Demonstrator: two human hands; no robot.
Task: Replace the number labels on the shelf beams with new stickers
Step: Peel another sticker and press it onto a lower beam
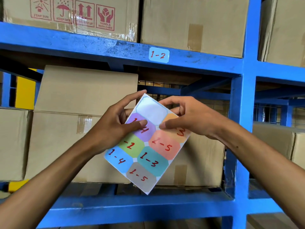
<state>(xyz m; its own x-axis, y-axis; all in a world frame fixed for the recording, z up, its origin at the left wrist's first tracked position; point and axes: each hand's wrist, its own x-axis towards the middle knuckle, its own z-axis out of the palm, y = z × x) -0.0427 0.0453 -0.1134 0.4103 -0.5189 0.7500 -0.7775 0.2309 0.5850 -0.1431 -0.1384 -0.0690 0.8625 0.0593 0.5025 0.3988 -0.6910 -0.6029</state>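
A sticker sheet point(148, 156) with several coloured labels handwritten in red (1-4, 1-3, 1-5, 2-5 and others) is held tilted in front of the shelf. Its top label slot is blank white. My left hand point(115, 124) grips the sheet's left edge, thumb on the purple label. My right hand point(186, 116) holds the upper right edge, its thumb lying on the front over the orange label. On the upper blue shelf beam point(99, 45) a pale label reading 1-2 point(159, 55) is stuck.
Cardboard boxes point(82, 103) fill the shelf levels above and behind the sheet. A blue upright post point(244, 113) stands to the right. A lower blue beam point(132, 210) runs below my hands. More boxes sit in the bay at right.
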